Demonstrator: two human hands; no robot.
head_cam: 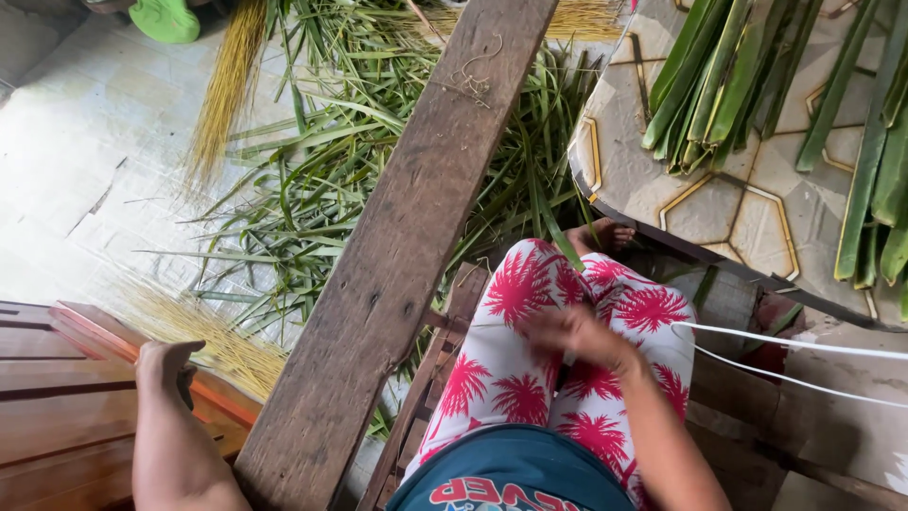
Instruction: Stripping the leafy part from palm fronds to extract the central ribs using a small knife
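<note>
Left hand (168, 364) closed over bench (57, 397) edge, beside plank (397, 246). Right hand (572, 333) blurred on lap; grip cannot be told. White cord (785, 343) runs just right of it.

left hand (168, 364) curled, right hand (572, 333) blurred

I wear white trousers (530, 350) printed with red palm trees and a dark teal shirt (511, 473); my arms and foot (601, 234) are bare.
</note>
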